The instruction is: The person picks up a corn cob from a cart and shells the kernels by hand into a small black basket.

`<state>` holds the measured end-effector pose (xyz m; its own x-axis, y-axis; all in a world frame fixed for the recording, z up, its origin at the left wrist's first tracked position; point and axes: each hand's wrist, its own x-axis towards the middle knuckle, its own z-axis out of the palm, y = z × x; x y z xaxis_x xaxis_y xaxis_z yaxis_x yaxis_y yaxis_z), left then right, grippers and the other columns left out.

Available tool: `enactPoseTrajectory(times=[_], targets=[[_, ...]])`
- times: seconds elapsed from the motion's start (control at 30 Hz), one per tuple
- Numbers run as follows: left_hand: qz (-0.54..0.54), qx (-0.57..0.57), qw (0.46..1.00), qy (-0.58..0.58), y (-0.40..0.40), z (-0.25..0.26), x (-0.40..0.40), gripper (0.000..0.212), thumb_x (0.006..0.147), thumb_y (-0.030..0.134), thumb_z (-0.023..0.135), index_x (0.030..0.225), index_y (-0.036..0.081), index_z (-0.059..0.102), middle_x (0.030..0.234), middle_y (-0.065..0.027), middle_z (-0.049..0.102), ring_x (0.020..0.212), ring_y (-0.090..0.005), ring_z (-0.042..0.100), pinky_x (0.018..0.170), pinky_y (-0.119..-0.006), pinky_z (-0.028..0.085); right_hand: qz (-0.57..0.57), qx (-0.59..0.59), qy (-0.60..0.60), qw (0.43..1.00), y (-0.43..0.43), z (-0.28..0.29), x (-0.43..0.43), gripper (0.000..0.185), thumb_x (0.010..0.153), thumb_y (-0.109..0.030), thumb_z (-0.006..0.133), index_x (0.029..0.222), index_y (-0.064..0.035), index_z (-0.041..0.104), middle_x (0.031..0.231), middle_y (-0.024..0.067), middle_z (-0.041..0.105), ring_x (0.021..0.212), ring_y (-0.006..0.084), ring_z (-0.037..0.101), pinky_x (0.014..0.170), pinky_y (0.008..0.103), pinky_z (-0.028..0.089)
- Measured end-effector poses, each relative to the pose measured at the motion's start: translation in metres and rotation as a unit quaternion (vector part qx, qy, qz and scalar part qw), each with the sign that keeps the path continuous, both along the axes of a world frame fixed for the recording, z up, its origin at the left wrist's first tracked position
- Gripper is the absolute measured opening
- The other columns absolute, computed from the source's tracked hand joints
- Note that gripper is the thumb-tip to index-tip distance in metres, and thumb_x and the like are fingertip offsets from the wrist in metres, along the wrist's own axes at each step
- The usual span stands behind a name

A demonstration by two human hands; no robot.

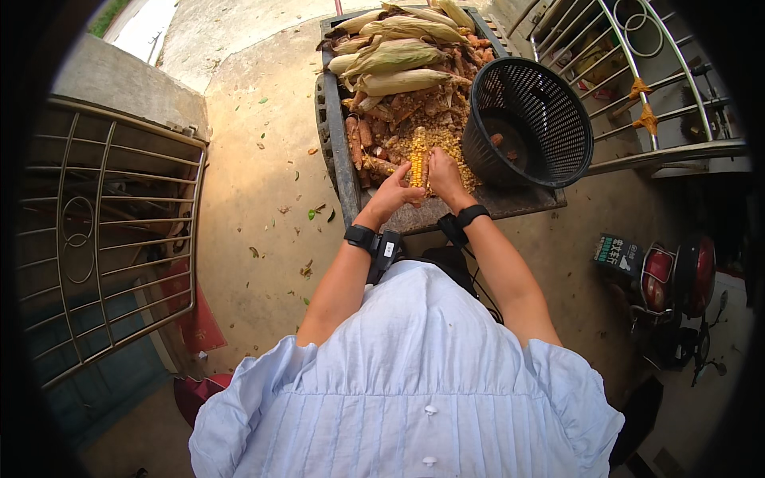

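Observation:
My left hand [397, 194] grips the lower end of a partly shelled corn cob [419, 156], which points away from me with rows of yellow kernels on it. At the cob's right side is my right hand [445, 173], its fingers curled against or close to the kernels; whether they pinch anything is hidden. Under and around both hands lie loose corn kernels [457, 127] in a dark-edged cart bed [342, 179]. Bare reddish cobs [354, 140] are heaped to the left. Several corn ears in dry husks [400, 57] are piled at the far end.
A black perforated plastic basket [529, 173] stands tilted on the cart's right side, with a few small pieces inside. Metal barred gates [107, 239] flank the area left and right. A red motorcycle [660, 278] is at the right. Leaves litter the concrete floor [263, 197].

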<state>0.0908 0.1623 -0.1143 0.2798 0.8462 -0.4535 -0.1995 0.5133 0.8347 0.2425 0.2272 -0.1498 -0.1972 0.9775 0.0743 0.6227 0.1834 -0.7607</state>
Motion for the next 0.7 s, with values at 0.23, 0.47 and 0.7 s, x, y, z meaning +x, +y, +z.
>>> enactPoseTrajectory(times=[0.23, 0.47, 0.7], targets=[[-0.007, 0.013, 1.0, 0.003, 0.003, 0.001, -0.001, 0.082, 0.08, 0.005, 0.065, 0.144, 0.001, 0.014, 0.082, -0.011, 0.062, 0.069, -0.018, 0.06, 0.065, -0.03, 0.049, -0.033, -0.224, 0.245, 0.943, 0.002, 0.017, 0.003, 0.032, 0.095, -0.027, 0.043, 0.083, 0.0014, 0.052, 0.061, 0.0115, 0.056, 0.048, 0.0216, 0.057, 0.045, 0.0353, 0.045], [-0.024, 0.011, 0.999, 0.033, 0.002, 0.006, 0.0, 0.081, 0.08, 0.004, 0.065, 0.144, 0.0, 0.016, 0.08, -0.0111, 0.062, 0.068, -0.0178, 0.06, 0.065, -0.03, 0.049, -0.017, -0.229, 0.227, 0.946, 0.008, 0.016, 0.005, 0.038, 0.095, -0.031, 0.043, 0.078, 0.0013, 0.054, 0.061, 0.0111, 0.056, 0.048, 0.0196, 0.055, 0.046, 0.0349, 0.044], [-0.024, 0.006, 0.999, 0.04, 0.001, 0.011, 0.001, 0.082, 0.079, 0.007, 0.065, 0.144, 0.0, 0.016, 0.078, -0.0111, 0.062, 0.068, -0.0179, 0.06, 0.065, -0.03, 0.047, -0.008, -0.088, 0.063, 0.994, 0.012, -0.001, 0.004, 0.032, 0.091, -0.022, 0.043, 0.078, 0.0053, 0.054, 0.067, 0.0216, 0.057, 0.062, 0.0342, 0.059, 0.059, 0.044, 0.045]])
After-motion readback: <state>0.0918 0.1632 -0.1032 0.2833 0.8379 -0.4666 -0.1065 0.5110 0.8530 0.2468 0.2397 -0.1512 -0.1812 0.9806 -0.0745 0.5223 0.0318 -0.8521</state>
